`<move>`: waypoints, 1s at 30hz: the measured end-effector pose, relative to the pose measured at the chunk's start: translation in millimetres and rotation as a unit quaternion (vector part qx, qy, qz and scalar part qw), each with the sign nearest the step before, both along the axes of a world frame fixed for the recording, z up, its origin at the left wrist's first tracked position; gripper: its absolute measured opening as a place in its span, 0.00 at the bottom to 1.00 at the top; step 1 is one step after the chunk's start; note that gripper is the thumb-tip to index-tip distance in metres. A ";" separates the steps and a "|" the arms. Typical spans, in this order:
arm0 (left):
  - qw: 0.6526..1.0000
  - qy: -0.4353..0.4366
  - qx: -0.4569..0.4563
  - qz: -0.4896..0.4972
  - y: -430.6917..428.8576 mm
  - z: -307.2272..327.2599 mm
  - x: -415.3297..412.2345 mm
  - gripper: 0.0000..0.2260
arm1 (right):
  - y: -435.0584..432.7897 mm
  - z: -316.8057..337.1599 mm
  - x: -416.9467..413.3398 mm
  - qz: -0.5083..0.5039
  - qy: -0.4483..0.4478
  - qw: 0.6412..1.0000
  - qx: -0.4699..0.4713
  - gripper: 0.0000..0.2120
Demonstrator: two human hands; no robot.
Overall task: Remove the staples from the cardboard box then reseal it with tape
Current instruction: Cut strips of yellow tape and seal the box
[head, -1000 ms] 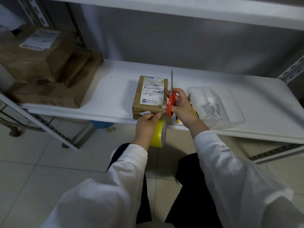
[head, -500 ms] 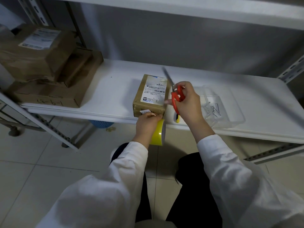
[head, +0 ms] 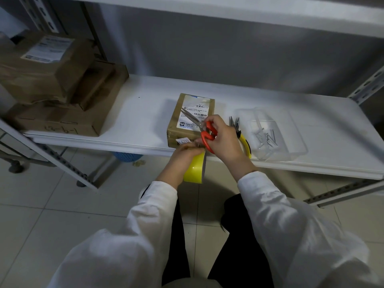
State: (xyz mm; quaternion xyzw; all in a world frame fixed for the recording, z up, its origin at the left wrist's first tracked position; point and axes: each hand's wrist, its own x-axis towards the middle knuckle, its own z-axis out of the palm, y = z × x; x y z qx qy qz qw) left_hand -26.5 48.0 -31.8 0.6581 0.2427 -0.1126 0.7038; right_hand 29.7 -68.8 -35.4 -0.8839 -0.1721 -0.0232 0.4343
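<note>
A white shelf board (head: 145, 113) is carried by a grey slotted-steel rack; an upper board (head: 228, 15) is seen across the top. Slotted uprights are seen at the far L corner (head: 39, 13) and far R corner (head: 366, 86). The wall (head: 228, 55) behind is plain grey, dimly lit. The floor (head: 41, 204) is laid w/ pale square tiles. Brown cartons (head: 58, 96) are stacked at the board's L end. A blue perforated basket (head: 127, 156) is partly hidden under the front edge.
</note>
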 end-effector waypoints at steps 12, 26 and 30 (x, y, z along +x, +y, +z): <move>0.988 0.028 0.146 -0.045 -9.0 2.2 13.1 0.12 | 0.1 2.2 0.7 0.004 0.016 1.000 -0.010 0.21; 0.989 -0.019 0.138 0.048 -8.0 -16.0 -9.8 0.13 | 3.2 13.8 0.4 -0.004 0.034 0.999 -0.015 0.16; 0.987 -0.031 0.141 0.070 -7.7 -14.2 -10.6 0.12 | 2.5 33.5 2.2 0.017 0.064 0.998 0.008 0.12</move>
